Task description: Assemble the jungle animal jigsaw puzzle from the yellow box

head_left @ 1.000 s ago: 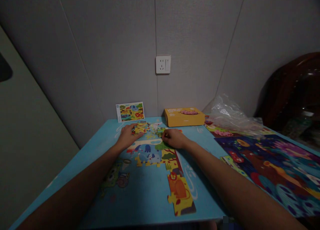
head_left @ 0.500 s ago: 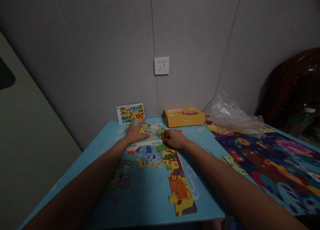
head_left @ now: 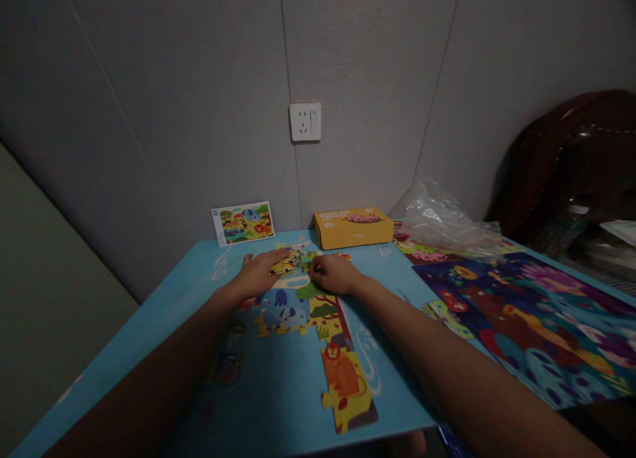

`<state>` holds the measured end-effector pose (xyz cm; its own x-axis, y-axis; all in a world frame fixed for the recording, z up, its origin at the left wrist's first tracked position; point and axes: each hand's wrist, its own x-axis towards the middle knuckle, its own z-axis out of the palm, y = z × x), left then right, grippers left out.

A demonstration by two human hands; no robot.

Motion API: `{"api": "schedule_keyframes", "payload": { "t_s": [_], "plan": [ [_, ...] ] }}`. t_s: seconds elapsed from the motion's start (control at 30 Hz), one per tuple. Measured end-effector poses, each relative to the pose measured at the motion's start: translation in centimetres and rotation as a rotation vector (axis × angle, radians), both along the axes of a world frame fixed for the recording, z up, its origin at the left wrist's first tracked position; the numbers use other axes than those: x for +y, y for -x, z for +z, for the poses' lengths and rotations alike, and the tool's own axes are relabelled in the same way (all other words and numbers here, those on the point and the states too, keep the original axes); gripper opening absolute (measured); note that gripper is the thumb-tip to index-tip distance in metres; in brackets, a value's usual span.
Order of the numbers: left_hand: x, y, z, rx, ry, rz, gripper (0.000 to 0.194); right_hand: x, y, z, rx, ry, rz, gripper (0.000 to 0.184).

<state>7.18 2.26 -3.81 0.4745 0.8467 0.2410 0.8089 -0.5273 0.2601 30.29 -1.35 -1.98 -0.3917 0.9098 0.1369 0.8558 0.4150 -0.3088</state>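
A partly joined animal jigsaw [head_left: 318, 325] lies on a blue board [head_left: 163, 325], with a lion section [head_left: 345, 385] nearest me. My left hand [head_left: 258, 274] rests flat at the puzzle's far end, its fingers stretched over a pile of loose yellow pieces [head_left: 288, 262]. Just right of that pile, my right hand [head_left: 334, 272] is curled with the fingers pressed down on the joined part. What, if anything, sits under its fingertips is hidden.
A reference picture card [head_left: 243, 222] leans on the wall at the back. A yellow puzzle box [head_left: 354, 227] stands behind the hands, a crumpled clear plastic bag [head_left: 442, 223] to its right. A finished dark colourful puzzle [head_left: 521, 319] covers the right side. A wall socket [head_left: 305, 121] is above.
My left hand pulled back from the card and now lies over the loose pieces. The right hand kept its place. The view shifted slightly right.
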Motion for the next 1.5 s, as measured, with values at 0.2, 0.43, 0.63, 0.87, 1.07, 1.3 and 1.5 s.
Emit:
{"api": "schedule_keyframes", "payload": {
  "t_s": [0.2,0.43,0.63,0.87,1.07,1.3,1.5],
  "plan": [
    [-0.8,0.8,-0.3,0.034,-0.031,0.017,0.059,0.0,0.0,0.1,-0.008,0.002,-0.006,0.018],
    [-0.9,1.3,-0.1,0.049,-0.045,0.078,0.067,-0.1,0.2,0.0,-0.027,0.004,0.002,0.020],
    [-1.3,1.0,0.2,0.054,-0.016,0.105,0.064,-0.5,0.0,0.3,-0.026,0.023,0.001,0.021],
    [-1.3,0.5,0.4,-0.021,-0.242,-0.005,0.034,-0.5,-0.1,0.2,-0.007,0.007,0.010,0.022],
    [-1.9,0.1,1.4,-0.088,-0.318,-0.100,0.017,-0.5,0.1,0.3,0.040,-0.026,-0.006,0.018],
    [-2.9,-0.5,1.5,-0.221,-0.359,-0.290,0.022,-0.2,1.2,-0.6,0.717,0.375,-0.064,0.054],
    [-3.9,-1.8,1.4,-0.372,-0.266,-0.354,0.034,-0.2,1.3,-1.1,1.020,0.520,-0.018,0.028]
  ]
}}
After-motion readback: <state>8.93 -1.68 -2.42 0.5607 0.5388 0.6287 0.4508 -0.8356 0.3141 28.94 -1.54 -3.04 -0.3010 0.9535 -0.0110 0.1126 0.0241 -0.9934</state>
